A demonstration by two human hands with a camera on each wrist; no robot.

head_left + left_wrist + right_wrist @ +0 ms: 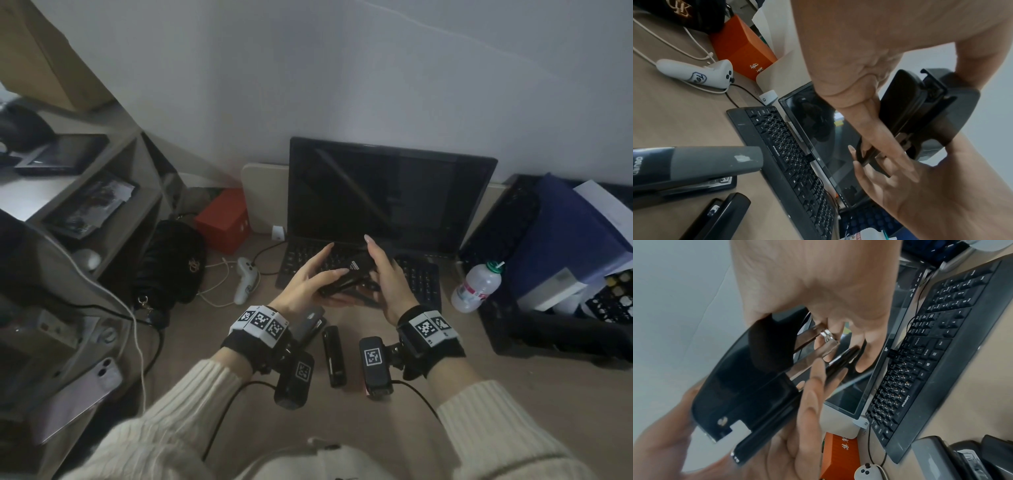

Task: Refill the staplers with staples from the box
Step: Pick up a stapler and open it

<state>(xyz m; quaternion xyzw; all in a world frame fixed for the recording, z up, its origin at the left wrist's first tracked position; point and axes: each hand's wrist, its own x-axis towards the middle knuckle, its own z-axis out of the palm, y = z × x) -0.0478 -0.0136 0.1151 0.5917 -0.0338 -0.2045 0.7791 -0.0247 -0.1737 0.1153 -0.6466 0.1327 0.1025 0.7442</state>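
Cluttered desk below; both hands gripping open stapler, left hand underneath, right hand prying. Risking spring snapping shut, pinching fingers.

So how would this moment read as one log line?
left hand: holds black stapler | right hand: holds it too | two staplers on desk | refill: not done
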